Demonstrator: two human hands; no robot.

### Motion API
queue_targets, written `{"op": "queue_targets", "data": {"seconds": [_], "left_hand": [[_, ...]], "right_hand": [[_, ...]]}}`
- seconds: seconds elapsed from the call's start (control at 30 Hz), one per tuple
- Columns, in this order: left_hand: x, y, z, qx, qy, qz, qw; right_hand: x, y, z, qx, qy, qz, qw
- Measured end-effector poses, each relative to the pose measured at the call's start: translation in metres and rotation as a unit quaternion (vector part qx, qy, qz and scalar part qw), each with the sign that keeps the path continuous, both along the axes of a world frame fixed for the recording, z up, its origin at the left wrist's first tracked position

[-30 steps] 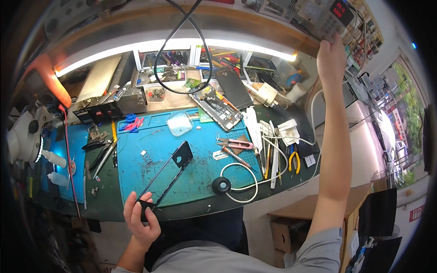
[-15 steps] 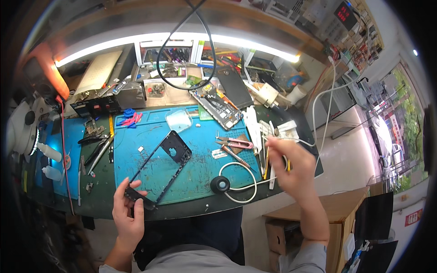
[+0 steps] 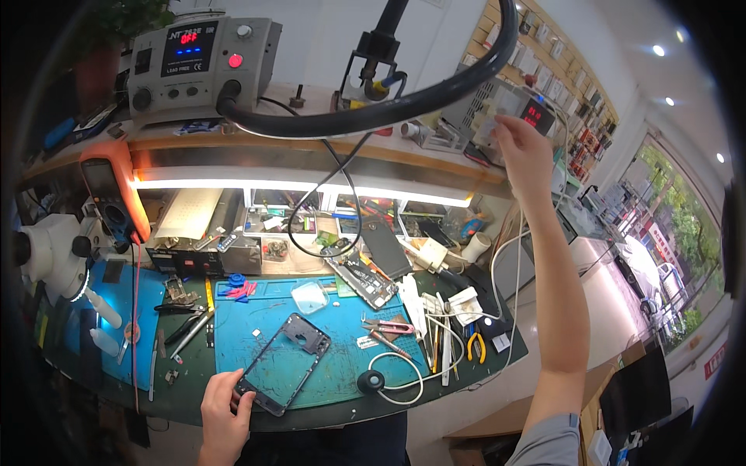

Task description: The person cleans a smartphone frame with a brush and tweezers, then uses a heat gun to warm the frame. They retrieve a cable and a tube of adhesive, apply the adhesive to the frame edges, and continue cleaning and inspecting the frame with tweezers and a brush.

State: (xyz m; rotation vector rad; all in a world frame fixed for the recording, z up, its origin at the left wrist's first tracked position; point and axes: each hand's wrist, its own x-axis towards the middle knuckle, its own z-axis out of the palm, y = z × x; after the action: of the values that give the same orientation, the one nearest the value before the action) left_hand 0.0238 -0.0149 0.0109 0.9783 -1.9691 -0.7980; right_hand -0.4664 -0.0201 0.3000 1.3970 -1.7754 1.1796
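Note:
My left hand (image 3: 224, 415) pinches one end of a black phone frame (image 3: 312, 342) at the front edge of the blue work mat (image 3: 353, 373). The frame slants away to the right; I cannot tell whether it rests on the mat. High at the right, my right hand (image 3: 528, 155) is raised with thumb and fingers drawn together. It is in front of a grey box with a red display (image 3: 535, 115) on the shelf. Whatever its fingertips grip is too small to make out.
An opened phone (image 3: 361, 279) lies behind the mat. Tweezers (image 3: 392, 326), a coiled white cable (image 3: 422, 380) and yellow-handled pliers (image 3: 475, 349) lie at the right. A microscope (image 3: 50, 256) stands left. A thick black hose (image 3: 373, 124) crosses above the shelf's front.
My right hand has risen from the tools at the bench's right side to the shelf. The phone frame in my left hand now lies flatter. The view has tilted upward.

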Motion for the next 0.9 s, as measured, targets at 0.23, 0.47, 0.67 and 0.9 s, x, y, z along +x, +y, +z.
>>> {"op": "queue_targets", "data": {"seconds": [0.23,0.47,0.67,0.9], "left_hand": [[-0.004,0.000,-0.002,-0.025,0.041,0.028,0.998],[0.013,0.000,-0.014,-0.044,0.099,0.025,0.994],[0.030,0.004,-0.030,-0.117,0.105,-0.023,0.987],[0.040,0.011,-0.047,-0.178,0.057,0.016,0.982]], "right_hand": [[0.026,-0.018,0.004,-0.023,0.005,0.041,0.999],[0.056,-0.010,-0.061,0.038,0.336,0.035,0.940],[0.018,0.003,-0.160,0.220,0.448,0.063,0.865],[-0.110,-0.027,-0.215,0.273,0.305,-0.284,0.867]]}}
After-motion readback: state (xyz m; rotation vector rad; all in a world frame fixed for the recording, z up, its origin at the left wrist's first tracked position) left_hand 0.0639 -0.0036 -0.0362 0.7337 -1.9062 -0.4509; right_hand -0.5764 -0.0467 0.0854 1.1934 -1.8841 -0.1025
